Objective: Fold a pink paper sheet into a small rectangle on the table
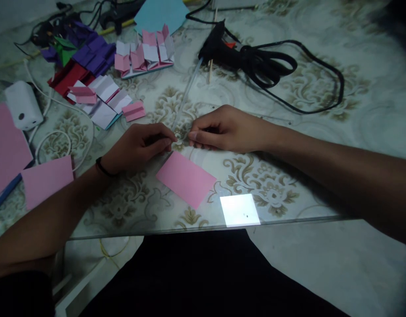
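My left hand [140, 147], a dark band at its wrist, rests on the patterned table cover [123, 211], thumb and fingers closed together. A pink paper rectangle [186, 179] lies flat just below its fingertips. Close by on the right, my right hand [227, 130] is also curled, thumb against the fingers, a small gap from the left. Whatever either hand pinches, if anything, I cannot make out. Beyond the hands lies a black glue gun [219, 48] with a translucent glue stick [189, 88] extending down toward the fingertips.
Folded pink and white paper pieces [145, 55] lie farther back, near purple folded paper [93, 55] and red folded paper [71, 79]. A white charger [23, 105], its cable and pink sheets [8, 149] are at left. The glue gun's black cord [341, 88] loops right.
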Tool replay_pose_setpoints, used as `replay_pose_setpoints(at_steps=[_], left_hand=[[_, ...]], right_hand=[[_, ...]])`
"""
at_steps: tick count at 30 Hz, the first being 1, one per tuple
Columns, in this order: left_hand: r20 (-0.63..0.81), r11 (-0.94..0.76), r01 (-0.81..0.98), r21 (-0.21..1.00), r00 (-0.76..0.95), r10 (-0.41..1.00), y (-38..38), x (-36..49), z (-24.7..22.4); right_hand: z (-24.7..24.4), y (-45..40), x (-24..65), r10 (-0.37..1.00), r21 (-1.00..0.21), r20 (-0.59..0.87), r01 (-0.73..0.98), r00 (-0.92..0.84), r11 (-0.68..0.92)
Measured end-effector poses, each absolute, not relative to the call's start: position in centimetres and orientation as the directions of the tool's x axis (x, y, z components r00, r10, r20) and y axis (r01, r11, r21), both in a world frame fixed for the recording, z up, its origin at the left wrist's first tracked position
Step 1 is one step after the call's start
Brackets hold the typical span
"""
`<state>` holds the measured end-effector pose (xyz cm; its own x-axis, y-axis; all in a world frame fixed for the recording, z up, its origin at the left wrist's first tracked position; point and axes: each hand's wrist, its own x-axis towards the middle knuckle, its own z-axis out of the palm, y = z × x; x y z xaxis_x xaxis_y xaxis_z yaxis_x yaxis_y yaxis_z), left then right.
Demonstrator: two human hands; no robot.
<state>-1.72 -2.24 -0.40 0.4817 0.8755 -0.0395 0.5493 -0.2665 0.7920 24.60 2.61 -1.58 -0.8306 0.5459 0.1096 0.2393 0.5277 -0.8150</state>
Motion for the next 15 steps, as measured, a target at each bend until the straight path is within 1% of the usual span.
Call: replay_pose_setpoints(at_steps=[4, 15], left_hand=[[-0.034, -0.278, 0.558, 0.782, 0.484, 0.875, -2.19, -1.79, -0.47], [-0.038, -0.278, 0.592, 0.757, 0.464, 0.885, -2.3, -1.55, -0.22]], right_hand=[[-1.47, 2.56, 24.61, 0.556, -0.819, 0.086, 0.259, -0.827, 0.512], [-1.49, 2.54, 24.72, 0.555, -0.829, 0.077, 0.256, -0.828, 0.497]])
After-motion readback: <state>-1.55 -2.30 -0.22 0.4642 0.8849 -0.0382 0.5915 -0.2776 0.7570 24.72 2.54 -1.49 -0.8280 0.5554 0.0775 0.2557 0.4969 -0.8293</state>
